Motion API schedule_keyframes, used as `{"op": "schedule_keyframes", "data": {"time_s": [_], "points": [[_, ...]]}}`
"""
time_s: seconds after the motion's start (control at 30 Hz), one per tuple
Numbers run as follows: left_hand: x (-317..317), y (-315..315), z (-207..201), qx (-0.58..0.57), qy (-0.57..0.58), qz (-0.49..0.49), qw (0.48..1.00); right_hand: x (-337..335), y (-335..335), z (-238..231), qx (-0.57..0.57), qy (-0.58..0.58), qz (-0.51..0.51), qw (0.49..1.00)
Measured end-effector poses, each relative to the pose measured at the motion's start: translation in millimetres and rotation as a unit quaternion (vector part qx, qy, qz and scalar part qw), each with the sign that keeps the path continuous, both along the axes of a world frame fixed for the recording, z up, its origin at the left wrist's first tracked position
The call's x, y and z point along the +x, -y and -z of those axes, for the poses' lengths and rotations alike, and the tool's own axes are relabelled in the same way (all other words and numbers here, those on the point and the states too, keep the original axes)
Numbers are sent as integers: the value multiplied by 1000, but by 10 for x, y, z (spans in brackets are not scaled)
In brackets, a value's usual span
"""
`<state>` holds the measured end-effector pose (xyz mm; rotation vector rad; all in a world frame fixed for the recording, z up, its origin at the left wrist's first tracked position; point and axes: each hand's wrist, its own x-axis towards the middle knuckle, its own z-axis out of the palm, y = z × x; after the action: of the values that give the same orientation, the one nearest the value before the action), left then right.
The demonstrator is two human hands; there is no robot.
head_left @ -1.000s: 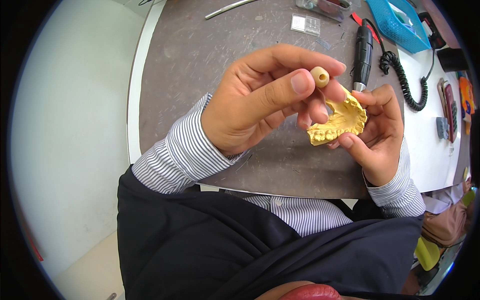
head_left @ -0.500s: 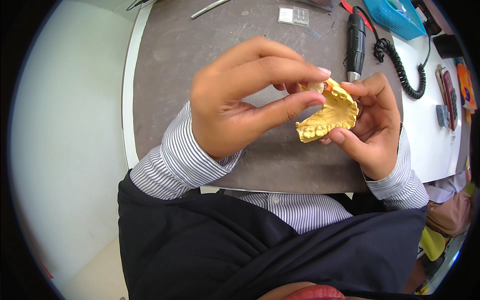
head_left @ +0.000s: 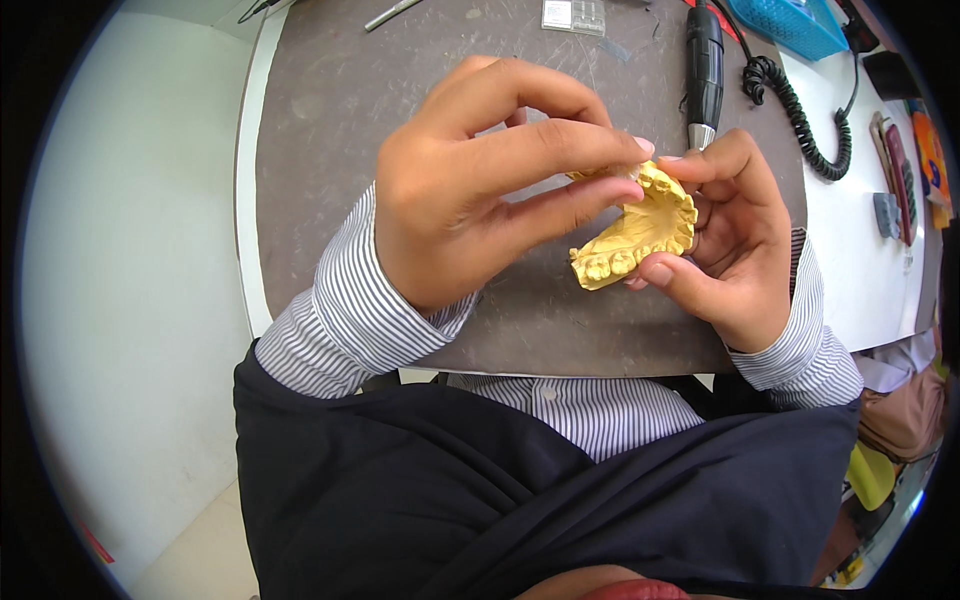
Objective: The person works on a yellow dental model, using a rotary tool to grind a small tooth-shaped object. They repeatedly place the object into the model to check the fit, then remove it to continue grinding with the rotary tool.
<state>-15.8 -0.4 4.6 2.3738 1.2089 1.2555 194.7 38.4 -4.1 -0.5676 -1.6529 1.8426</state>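
Cast and bare hands above a bench (head_left: 340, 120), seen from the head; clock directions are read from the cast. The yellow cast (head_left: 655, 225) lies at two o'clock of the view's centre, its teeth visible. The right hand (head_left: 745, 245), at three o'clock, is clamped on the cast's rim between thumb and fingers. The left hand (head_left: 440, 200), at nine o'clock, has thumb and index fingertips closed on a pale piece (head_left: 628, 171), mostly hidden, at the cast's far left arm; whether it is seated cannot be told. Surroundings: black handpiece (head_left: 706, 70), one o'clock; coiled cord (head_left: 800, 120), two; blue basket (head_left: 795, 28), beyond the handpiece toward one; metal rod (head_left: 392, 14), ten; block (head_left: 886, 215), three.
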Motion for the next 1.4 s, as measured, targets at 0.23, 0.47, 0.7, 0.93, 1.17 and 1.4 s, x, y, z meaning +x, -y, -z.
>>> {"op": "schedule_keyframes", "data": {"time_s": [0.23, 0.47, 0.7, 0.93, 1.17, 1.4], "points": [[49, 3, 61, -91, 96, 20, 991, -15, 11, -2, -35, -1, 4, 999], [45, -12, 92, -103, 111, 27, 988, -34, 13, -50, -89, 6, 11, 996], [47, -12, 64, -144, 115, 38, 982, -41, 12, -67, -128, -6, 40, 991], [-14, -34, 84, -137, 103, 109, 979, 26, -74, -13, -232, -49, -15, 971], [95, 57, 92, -308, 320, 111, 889, 21, -57, -20, -226, -64, -30, 972], [163, 126, 7, -366, 346, 128, 854, 56, -37, 15, 164, -17, -26, 986]]}}
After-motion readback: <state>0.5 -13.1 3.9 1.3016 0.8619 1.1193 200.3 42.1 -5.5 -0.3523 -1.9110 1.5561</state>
